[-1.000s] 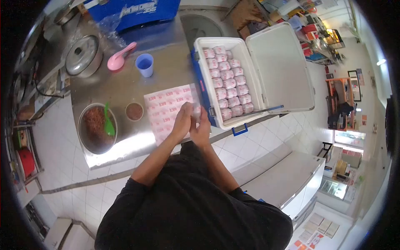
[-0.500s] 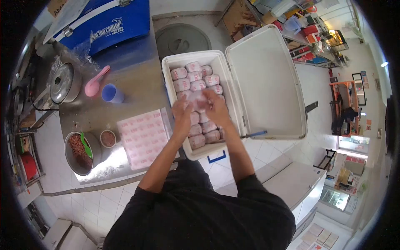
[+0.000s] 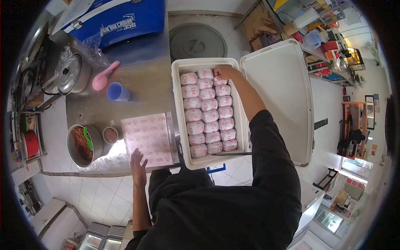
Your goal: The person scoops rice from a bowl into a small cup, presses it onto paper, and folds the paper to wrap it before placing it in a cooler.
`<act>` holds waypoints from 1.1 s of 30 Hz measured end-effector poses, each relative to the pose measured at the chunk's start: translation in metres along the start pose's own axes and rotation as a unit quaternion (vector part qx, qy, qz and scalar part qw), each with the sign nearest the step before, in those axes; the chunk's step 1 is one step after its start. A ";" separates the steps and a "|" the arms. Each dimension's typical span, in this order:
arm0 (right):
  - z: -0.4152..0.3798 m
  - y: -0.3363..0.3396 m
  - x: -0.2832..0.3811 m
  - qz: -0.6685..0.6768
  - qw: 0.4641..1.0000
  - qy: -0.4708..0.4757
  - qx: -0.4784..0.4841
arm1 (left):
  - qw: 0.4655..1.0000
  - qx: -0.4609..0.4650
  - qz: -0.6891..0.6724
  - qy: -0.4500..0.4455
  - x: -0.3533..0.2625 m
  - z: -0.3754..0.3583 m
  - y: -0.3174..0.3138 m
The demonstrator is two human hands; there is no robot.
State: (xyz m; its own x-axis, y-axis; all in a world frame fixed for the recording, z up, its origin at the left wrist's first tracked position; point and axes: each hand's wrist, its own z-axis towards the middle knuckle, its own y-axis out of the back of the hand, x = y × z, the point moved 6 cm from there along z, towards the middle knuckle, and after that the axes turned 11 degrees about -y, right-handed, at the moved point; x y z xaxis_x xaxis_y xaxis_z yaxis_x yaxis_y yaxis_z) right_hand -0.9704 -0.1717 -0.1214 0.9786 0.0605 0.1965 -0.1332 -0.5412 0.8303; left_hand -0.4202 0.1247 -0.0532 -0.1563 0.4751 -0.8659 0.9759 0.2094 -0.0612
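An open white cooler box [image 3: 177,108] holds rows of paper-wrapped packets [image 3: 209,103] with red print. At its far right corner my right hand [image 3: 225,73] has its fingers curled down onto a wrapped packet [image 3: 220,81], which it partly covers. My left hand [image 3: 138,166] lies with fingers spread over the near edge of a stack of printed wrapping paper [image 3: 148,135] on the steel table [image 3: 141,79]. Left of that stack stand a small cup of brown rice-like food [image 3: 110,135] and a metal pot [image 3: 98,146] of the same, with a green spoon [image 3: 87,138] in it.
The cooler's lid [image 3: 277,104] is swung out to the right. A blue cup [image 3: 118,92], a pink ladle [image 3: 104,76] and a lidded pot [image 3: 75,73] stand on the table's far left. A blue cooler [image 3: 125,25] sits at the back, beside a round grey lid [image 3: 198,41].
Both hands were together over the middle of the packets. The right has moved to the box's far right corner, the left down to the paper stack. The view has shifted.
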 end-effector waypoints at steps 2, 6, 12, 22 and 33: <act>0.000 0.004 0.000 -0.052 0.994 -0.056 -0.083 | 1.000 -0.016 -0.007 0.003 0.016 -0.001 0.031; -0.041 -0.004 0.013 -0.071 0.939 -0.114 -0.318 | 0.999 -0.030 -0.029 -0.015 0.024 -0.006 0.070; -0.146 0.005 0.279 0.334 0.832 -0.092 -0.433 | 0.993 -0.098 -0.066 0.001 0.040 0.028 0.141; -0.053 -0.149 0.611 0.316 0.902 -0.019 -0.292 | 0.991 -0.115 -0.074 0.018 0.023 0.087 0.214; -0.184 -0.122 0.561 0.353 0.892 0.081 -0.269 | 0.916 0.243 -0.278 0.158 -0.002 0.084 0.098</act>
State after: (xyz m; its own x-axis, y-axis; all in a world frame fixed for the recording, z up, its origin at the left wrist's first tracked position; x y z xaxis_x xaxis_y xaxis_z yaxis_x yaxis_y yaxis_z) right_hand -0.4342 0.0829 -0.0164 0.5905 0.0080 0.8070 -0.8069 -0.0139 0.5905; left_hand -0.3114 0.0727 -0.0986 -0.6117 0.6498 -0.4512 0.6720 0.1258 -0.7298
